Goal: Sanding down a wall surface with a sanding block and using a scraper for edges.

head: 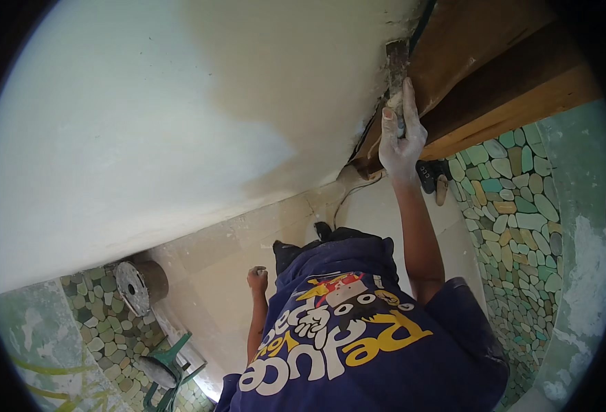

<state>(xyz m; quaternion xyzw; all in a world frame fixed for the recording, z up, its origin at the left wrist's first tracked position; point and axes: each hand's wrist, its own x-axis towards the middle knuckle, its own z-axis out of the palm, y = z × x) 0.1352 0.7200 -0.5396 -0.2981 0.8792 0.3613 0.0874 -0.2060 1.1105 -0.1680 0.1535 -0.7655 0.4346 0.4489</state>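
Note:
My right hand (403, 141), coated in whitish dust, is raised and grips a putty knife (397, 67) crusted with filler. Its fingers lie along the tool, and the blade rests at the seam where the pale plastered wall (262, 103) meets a brown wooden beam (468, 56). A dark, ragged gap runs along that seam below the blade. Low at my side hangs my left hand (257, 278), its fingers curled; whether it holds something small cannot be made out.
A round container (151, 286) stands at the wall's foot on the left, near a green plastic chair or stool (166, 365). Footwear (429, 177) lies beneath the beam beside pebble-patterned flooring (519, 206). A thin dark cable (347, 198) runs down near my feet.

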